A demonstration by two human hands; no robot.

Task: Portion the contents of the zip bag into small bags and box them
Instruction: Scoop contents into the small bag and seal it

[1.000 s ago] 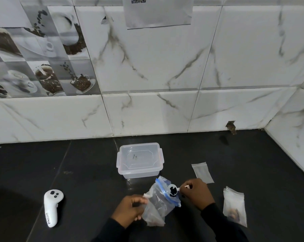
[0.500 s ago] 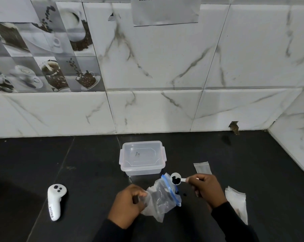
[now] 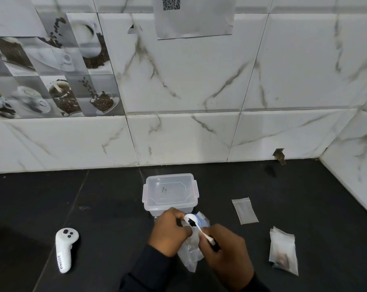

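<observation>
Left hand (image 3: 170, 232), fingers curled, grips the upper edge of a clear zip bag (image 3: 190, 252) low in the centre of the head view, around 6 o'clock in the frame. Right hand (image 3: 225, 255), just beside it at its 4 o'clock, pinches the handle of a small white spoon (image 3: 194, 221). The handle slants up toward 11 o'clock, so the spoon's round bowl lies between the two hands, over the top of the bag. A little heap of dark grains (image 3: 192, 223) sits in the bowl. A strip of the bag's blue zip shows just behind the spoon. The rest of the bag hangs crumpled between the hands, down to the black counter (image 3: 115, 207). Whether its mouth is open cannot be told.

At 12 o'clock from the hands, just beyond them, stands a clear plastic box (image 3: 170, 191) with its lid on. At 2 o'clock one empty small bag (image 3: 244, 210) lies flat on the counter. At 3 o'clock, farther right, lies a stack of small bags (image 3: 283, 252), with something brown showing at its near end. At 9 o'clock, well apart from the hands, lies a white hand controller (image 3: 65, 248).

Behind the counter rises a white marble-patterned tile wall (image 3: 199, 81). A paper sheet (image 3: 194, 17) with a QR code hangs at the frame's 12 o'clock, and coffee tiles (image 3: 52, 70) printed with cups and beans fill the 10 o'clock corner.
</observation>
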